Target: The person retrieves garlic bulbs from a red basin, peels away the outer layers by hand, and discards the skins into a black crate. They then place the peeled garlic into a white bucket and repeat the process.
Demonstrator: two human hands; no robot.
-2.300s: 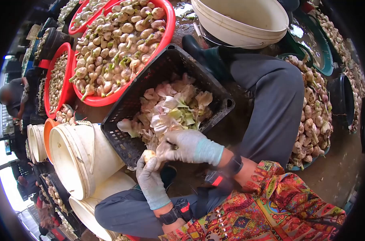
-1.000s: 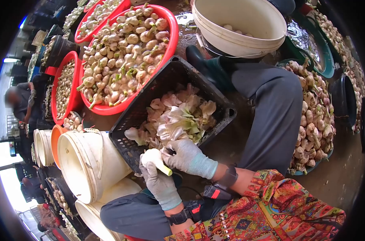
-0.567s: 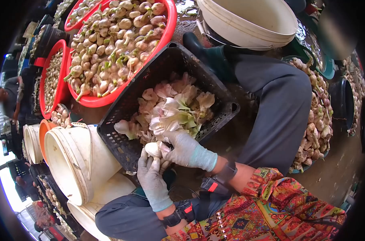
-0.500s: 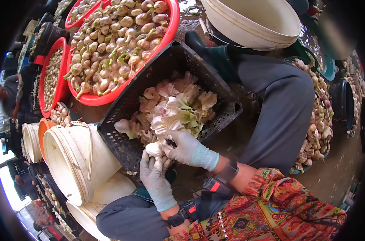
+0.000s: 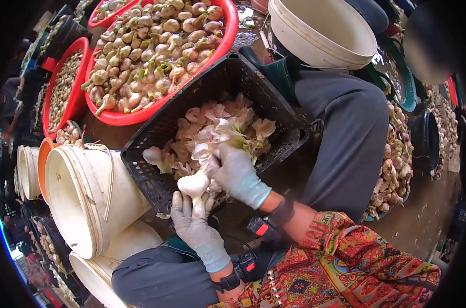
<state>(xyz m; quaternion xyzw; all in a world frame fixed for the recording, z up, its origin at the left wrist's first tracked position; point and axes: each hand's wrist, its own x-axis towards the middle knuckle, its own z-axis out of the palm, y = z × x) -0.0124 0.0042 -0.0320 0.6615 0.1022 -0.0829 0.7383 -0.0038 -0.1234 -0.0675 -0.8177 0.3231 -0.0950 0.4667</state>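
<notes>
A white, peeled-looking garlic bulb (image 5: 193, 185) stands stem down in my left hand (image 5: 196, 223), whose gloved fingers are closed around the stem. Just up and to the right of the bulb is my right hand (image 5: 236, 172), also gloved, fingers curled together with a pinkish piece of garlic skin at their tips. Motion blurs those fingertips a little. Both hands are over the near edge of a black plastic crate (image 5: 156, 123), which holds a heap of loose garlic skins (image 5: 212, 126).
Beyond the crate stands a red tub (image 5: 232, 31) full of unpeeled garlic bulbs. White buckets (image 5: 122, 179) lie tipped at the left, and another white bucket (image 5: 323, 43) is at the top. More garlic (image 5: 392, 169) is piled to the right, past my bent leg (image 5: 346, 133).
My right hand has moved off the bulb, up and right toward the skins. The bulb now shows more fully, upright in my left hand. The view has shifted slightly.
</notes>
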